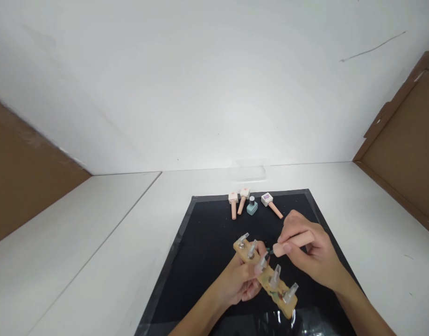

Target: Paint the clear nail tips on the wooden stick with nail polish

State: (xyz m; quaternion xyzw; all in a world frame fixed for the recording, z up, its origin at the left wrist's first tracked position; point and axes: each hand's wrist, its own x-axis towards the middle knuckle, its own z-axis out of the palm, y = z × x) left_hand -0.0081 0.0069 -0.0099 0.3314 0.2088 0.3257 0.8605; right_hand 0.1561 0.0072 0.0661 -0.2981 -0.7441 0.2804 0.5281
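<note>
My left hand [244, 280] is closed around a tan nail-tip stand [287, 309], which is tilted down to the right. Several clear false nails [275, 276] stand up along it on small round mounts. The thumb of this hand lies by the middle nail. Between the fingers of my right hand [310, 247] is a nail polish brush [293, 243] with a pale pink cap handle, pointing left. Its dark tip is at the middle false nail; whether it touches the nail, I cannot tell.
Toward the back of the black mat [203, 233] lie two pink-capped polish bottles [233, 198] [244, 192], a teal bottle [252, 208] and another pink-capped bottle [267, 199]. A clear plastic piece [249, 173] lies behind the mat. Brown cardboard panels [403, 140] [25, 168] flank the white table.
</note>
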